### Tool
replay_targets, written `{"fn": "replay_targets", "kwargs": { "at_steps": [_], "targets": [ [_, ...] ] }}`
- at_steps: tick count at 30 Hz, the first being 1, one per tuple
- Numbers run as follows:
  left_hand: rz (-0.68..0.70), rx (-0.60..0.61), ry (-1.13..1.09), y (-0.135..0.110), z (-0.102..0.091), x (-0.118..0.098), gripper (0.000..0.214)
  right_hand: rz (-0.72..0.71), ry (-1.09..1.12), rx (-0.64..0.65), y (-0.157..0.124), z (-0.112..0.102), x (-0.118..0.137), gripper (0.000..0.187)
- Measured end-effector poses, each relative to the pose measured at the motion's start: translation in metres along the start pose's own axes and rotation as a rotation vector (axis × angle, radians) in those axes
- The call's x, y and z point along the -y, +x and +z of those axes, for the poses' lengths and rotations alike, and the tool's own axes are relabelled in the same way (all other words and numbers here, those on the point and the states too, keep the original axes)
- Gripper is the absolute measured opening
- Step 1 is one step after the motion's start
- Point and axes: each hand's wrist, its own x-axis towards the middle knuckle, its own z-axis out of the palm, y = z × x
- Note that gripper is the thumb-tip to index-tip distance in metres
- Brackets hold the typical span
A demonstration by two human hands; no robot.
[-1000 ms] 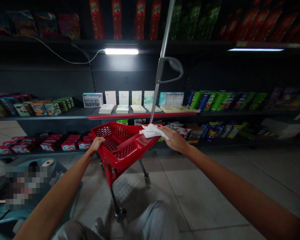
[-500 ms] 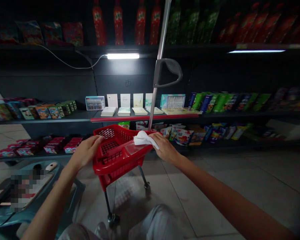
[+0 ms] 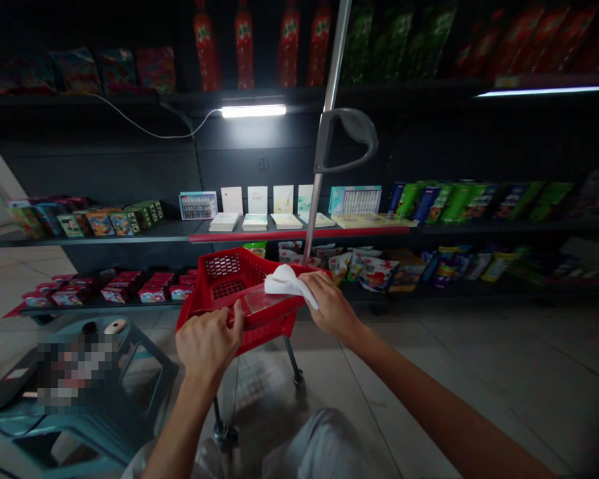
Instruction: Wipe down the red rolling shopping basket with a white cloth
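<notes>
In front of me stands a small red shopping cart (image 3: 267, 341) with a perforated plastic basket and dark legs on casters. My left hand (image 3: 210, 339) is wrapped round the near left part of its handle bar, the thumb lying over the top. My right hand (image 3: 328, 303) is closed on a white cloth (image 3: 285, 282) at the handle's right end. The cloth rests against the red plastic, beside a clear panel (image 3: 264, 301) set in the handle. A metal pole (image 3: 328, 100) with a grey loop grip (image 3: 347, 140) rises behind the cart's right side.
Dark shelves ahead hold several books (image 3: 252, 221), snack bags (image 3: 459, 203), small boxes (image 3: 112, 221) and red bottles (image 3: 244, 50). A lit lamp (image 3: 253, 111) hangs under the upper shelf. At left stands a blue-green stool (image 3: 150, 359) with items on it, partly blurred out.
My left hand has come down from beside the basket's left rim and closed on the handle bar. My right hand stays on the cloth at the right end. The view has shifted slightly left.
</notes>
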Motion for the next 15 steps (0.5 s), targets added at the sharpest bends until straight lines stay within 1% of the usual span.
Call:
{"fn": "replay_targets", "kwargs": {
  "at_steps": [3,6,10,13,15],
  "targets": [
    [-0.003,-0.037,-0.027,-0.001,-0.001,0.012,0.051,-0.045,-0.008,-0.016,-0.004,0.001,0.008,0.040],
    [0.024,-0.090,-0.021,0.000,0.003,0.025,0.049,-0.121,-0.020,-0.001,-0.010,-0.001,0.009,0.046],
    [0.106,-0.135,-0.004,0.004,0.010,0.046,0.048,-0.157,-0.044,0.017,-0.018,-0.011,-0.005,0.052],
    [0.165,-0.130,-0.042,0.008,0.015,0.062,0.048,-0.152,-0.050,0.037,-0.023,-0.021,-0.017,0.058],
    [0.189,-0.130,-0.073,0.011,0.017,0.072,0.048,-0.168,-0.054,0.054,-0.024,-0.024,-0.019,0.060]
  ]
}}
